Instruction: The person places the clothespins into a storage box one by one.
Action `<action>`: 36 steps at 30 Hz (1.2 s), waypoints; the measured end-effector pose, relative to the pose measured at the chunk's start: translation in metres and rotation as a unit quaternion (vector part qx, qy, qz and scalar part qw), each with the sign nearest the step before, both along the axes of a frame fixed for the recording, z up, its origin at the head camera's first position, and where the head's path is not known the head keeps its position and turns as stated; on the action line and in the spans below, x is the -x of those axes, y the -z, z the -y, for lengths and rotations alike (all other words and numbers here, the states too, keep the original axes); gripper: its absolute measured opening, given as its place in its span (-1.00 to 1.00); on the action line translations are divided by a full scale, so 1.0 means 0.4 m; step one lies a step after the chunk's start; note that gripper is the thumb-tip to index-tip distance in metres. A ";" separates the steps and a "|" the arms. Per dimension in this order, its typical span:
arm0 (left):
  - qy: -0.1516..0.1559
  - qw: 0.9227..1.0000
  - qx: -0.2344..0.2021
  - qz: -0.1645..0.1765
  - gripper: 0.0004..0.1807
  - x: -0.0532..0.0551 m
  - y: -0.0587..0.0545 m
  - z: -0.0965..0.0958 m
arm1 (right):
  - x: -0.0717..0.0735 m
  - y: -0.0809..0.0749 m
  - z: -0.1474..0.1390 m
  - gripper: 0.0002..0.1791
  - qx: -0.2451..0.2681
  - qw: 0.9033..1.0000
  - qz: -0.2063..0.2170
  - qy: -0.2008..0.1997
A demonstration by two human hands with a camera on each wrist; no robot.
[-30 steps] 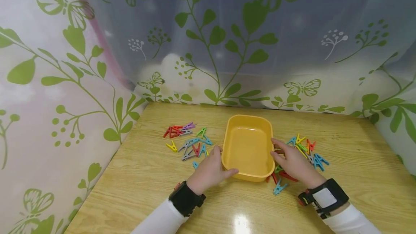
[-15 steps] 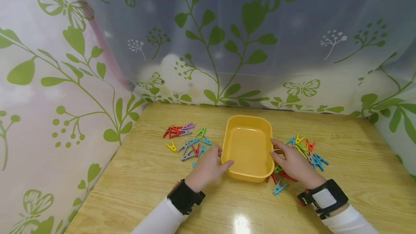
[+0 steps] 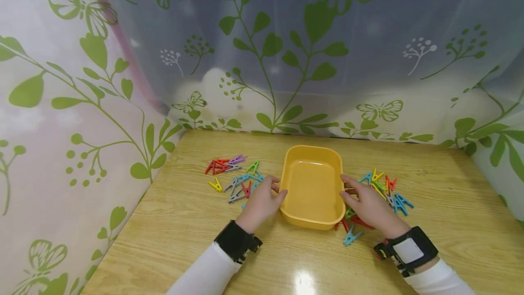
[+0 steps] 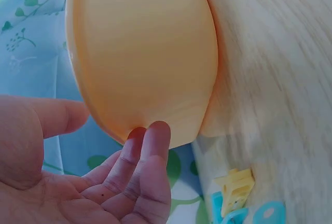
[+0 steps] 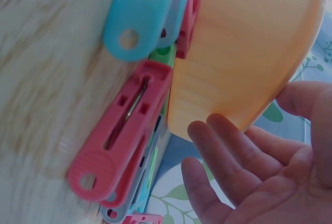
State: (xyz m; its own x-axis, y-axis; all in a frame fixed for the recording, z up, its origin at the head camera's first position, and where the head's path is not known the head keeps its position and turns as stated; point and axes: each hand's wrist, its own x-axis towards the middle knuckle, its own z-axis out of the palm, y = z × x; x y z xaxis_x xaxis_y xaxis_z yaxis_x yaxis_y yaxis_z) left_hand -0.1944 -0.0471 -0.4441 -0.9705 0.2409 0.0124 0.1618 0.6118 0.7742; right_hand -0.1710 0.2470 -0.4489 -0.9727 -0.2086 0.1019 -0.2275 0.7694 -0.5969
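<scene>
A yellow-orange plastic bin (image 3: pixel 313 190) with nothing in it sits upright on the table between both hands. My left hand (image 3: pixel 262 201) is at its left side, thumb tip by the rim; the left wrist view shows loosely bent fingertips (image 4: pixel 158 133) against the outer wall. My right hand (image 3: pixel 374 206) is at the right side, its fingertips (image 5: pixel 220 123) by the wall and its thumb at the rim. Clothespins lie about the hands: a red clothespin (image 5: pixel 124 130) and a light-blue clothespin (image 3: pixel 351 236) beside the right one, a yellow clothespin (image 4: pixel 236 187) near the left.
Many-coloured clothespins spread left of the bin, with a purple clothespin (image 3: pixel 237 159) at the back and a yellow clothespin (image 3: pixel 215 185) at the outer side. Blue clothespins (image 3: pixel 403 203) lie at the right. A leaf-patterned curtain (image 3: pixel 282 67) hangs behind the wooden table (image 3: pixel 184 240).
My left hand has slid from the bin's near left corner up along its left side, its thumb leaving the front rim. The right hand and the bin have hardly moved.
</scene>
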 end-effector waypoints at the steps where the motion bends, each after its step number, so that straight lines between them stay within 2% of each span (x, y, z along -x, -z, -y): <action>1: -0.002 1.000 0.000 0.003 -0.56 0.003 0.001 -0.001 | 0.000 0.000 0.000 -0.38 0.000 1.000 0.000 0.000; 12: -0.008 1.000 -0.013 0.006 -0.66 0.021 0.026 -0.007 | 0.000 0.002 -0.002 -0.38 0.000 1.000 -0.001 -0.001; 17: -0.005 1.000 -0.020 0.011 -0.65 0.023 0.033 -0.007 | -0.001 0.001 -0.002 -0.38 0.003 1.000 0.002 -0.002; 28: 0.000 1.000 -0.006 0.003 -0.69 0.020 0.040 -0.010 | -0.005 -0.002 -0.001 -0.37 0.002 1.000 0.011 -0.001; 36: 0.000 1.000 -0.004 0.010 -0.68 0.022 0.045 -0.008 | 0.000 0.006 -0.002 -0.36 0.003 1.000 0.015 -0.001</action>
